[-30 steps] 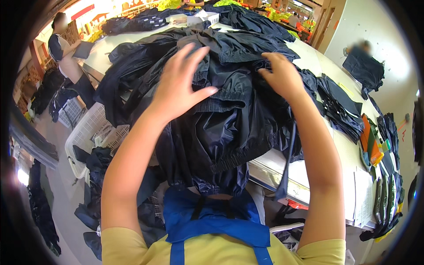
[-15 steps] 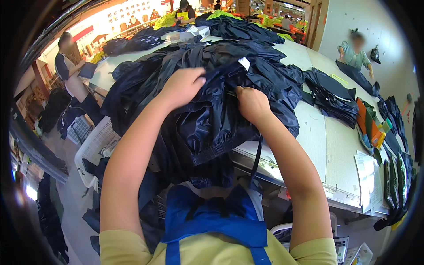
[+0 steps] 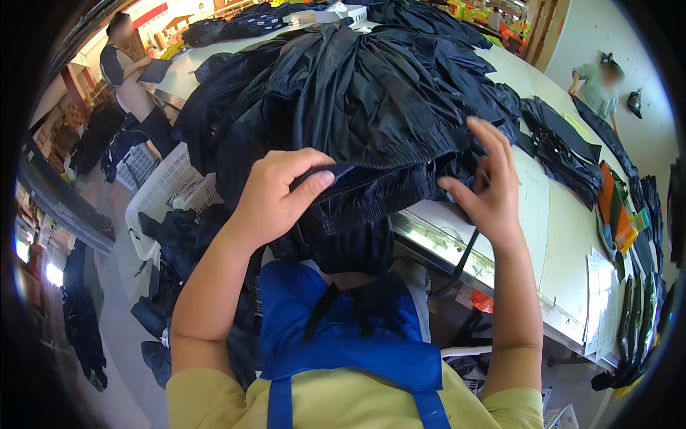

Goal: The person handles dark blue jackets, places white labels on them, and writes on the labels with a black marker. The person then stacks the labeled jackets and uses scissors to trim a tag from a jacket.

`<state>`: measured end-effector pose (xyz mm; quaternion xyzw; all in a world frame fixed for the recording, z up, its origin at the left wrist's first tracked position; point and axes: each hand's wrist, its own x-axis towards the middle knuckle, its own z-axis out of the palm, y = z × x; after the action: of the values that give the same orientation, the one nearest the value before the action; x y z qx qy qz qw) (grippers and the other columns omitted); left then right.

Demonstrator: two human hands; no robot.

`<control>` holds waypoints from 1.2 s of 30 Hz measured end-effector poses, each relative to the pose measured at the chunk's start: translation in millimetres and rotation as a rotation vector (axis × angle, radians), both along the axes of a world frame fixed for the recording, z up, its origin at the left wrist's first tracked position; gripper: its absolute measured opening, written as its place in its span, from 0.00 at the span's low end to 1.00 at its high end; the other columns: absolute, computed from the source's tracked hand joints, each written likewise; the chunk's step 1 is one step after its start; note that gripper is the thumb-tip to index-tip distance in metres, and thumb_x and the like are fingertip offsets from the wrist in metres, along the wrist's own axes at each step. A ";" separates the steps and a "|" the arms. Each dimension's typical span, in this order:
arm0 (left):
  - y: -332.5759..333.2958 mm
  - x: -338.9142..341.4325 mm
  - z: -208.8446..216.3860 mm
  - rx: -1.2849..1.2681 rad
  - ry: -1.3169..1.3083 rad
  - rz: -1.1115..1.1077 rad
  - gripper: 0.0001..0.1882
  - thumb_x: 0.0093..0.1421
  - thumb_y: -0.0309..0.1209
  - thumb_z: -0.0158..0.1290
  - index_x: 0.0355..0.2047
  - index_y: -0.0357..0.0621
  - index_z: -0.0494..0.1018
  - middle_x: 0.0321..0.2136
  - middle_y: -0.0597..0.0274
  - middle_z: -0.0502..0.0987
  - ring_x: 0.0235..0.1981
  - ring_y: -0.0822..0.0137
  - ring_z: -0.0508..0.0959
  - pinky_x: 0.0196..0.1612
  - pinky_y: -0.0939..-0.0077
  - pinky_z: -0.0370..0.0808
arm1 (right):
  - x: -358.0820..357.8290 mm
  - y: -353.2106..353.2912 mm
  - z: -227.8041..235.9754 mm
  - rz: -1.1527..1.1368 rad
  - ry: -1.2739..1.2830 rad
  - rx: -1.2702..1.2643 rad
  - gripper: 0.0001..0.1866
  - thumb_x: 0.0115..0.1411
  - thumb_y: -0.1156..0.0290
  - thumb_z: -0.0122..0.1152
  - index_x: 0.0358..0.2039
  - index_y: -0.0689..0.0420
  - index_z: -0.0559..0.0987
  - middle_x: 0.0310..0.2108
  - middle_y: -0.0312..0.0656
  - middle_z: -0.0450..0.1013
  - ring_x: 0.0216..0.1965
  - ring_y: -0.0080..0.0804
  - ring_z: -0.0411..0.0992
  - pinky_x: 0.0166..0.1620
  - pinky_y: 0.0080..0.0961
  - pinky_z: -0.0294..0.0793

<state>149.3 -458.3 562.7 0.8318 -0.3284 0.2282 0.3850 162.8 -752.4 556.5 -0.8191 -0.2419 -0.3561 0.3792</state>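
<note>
A dark, shiny garment (image 3: 386, 193) with a gathered elastic edge lies at the near side of a large heap of similar dark garments (image 3: 350, 93). My left hand (image 3: 275, 193) pinches the left part of this elastic edge between thumb and fingers. At the other end of the edge my right hand (image 3: 489, 182) is open, its thumb and fingers spread, with nothing visible between them. More dark fabric hangs over the table's front edge below my hands.
The pale table (image 3: 518, 264) carries stacked dark pieces (image 3: 561, 146) and paper sheets (image 3: 602, 304) to the right. A white basket (image 3: 153, 207) stands on the floor at left. One person (image 3: 128, 71) stands at left, another (image 3: 600, 86) at far right.
The elastic edge has come nearer to me and stretches wider. My right hand has let go of the fabric and moved right. The white label seen before is out of sight.
</note>
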 end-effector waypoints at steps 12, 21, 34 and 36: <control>68.3 36.6 12.1 -0.571 0.786 -0.244 0.13 0.62 0.32 0.51 0.39 0.33 0.76 0.34 0.64 0.79 0.35 0.77 0.75 0.42 0.82 0.71 | 68.5 9.7 51.1 0.622 0.581 0.103 0.13 0.60 0.61 0.61 0.30 0.60 0.76 0.24 0.25 0.64 0.27 0.13 0.58 0.31 0.13 0.59; -14.7 27.0 54.3 0.008 -0.033 0.018 0.26 0.51 0.33 0.61 0.48 0.35 0.69 0.40 0.46 0.77 0.42 0.56 0.78 0.45 0.68 0.74 | 68.6 46.2 52.0 0.696 0.678 0.064 0.12 0.59 0.64 0.62 0.34 0.61 0.76 0.25 0.27 0.66 0.30 0.13 0.60 0.33 0.15 0.62; -42.3 47.1 55.3 -0.239 0.873 -0.226 0.20 0.46 0.25 0.62 0.40 0.28 0.73 0.29 0.62 0.79 0.30 0.78 0.74 0.36 0.79 0.72 | 52.1 22.5 20.6 0.367 0.438 0.186 0.10 0.61 0.68 0.56 0.34 0.61 0.69 0.26 0.32 0.64 0.28 0.16 0.59 0.31 0.16 0.60; -31.8 48.7 41.8 -0.288 0.891 -0.346 0.21 0.46 0.25 0.62 0.41 0.27 0.73 0.29 0.62 0.79 0.30 0.79 0.74 0.36 0.80 0.72 | 40.4 21.1 22.6 0.299 0.289 0.338 0.18 0.64 0.56 0.51 0.36 0.61 0.68 0.26 0.34 0.63 0.26 0.19 0.57 0.30 0.18 0.59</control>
<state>198.0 -490.1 604.5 0.7202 -0.2303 -0.1737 0.6309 203.2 -731.3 579.1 -0.7417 -0.2407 -0.2109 0.5895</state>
